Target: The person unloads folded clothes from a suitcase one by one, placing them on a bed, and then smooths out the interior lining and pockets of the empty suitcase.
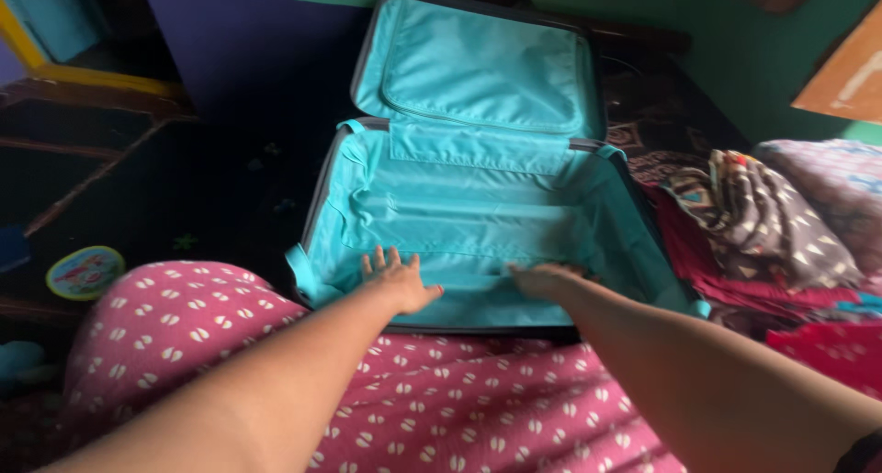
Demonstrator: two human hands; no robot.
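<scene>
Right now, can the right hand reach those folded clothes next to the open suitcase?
Probably yes. The right hand lies flat inside the suitcase, and the folded clothes sit just past its right wall, with nothing between except that low wall.

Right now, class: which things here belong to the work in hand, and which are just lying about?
In hand: open suitcase with turquoise lining, left hand and right hand flat inside it.
Lying about: folded patterned clothes, round tin, yellow frame.

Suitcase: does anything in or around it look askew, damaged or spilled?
Nothing stands out. The suitcase lies open and empty, its teal lining a bit wrinkled but whole. The left hand and right hand rest flat inside. The clothes lie heaped loosely to the right.
</scene>
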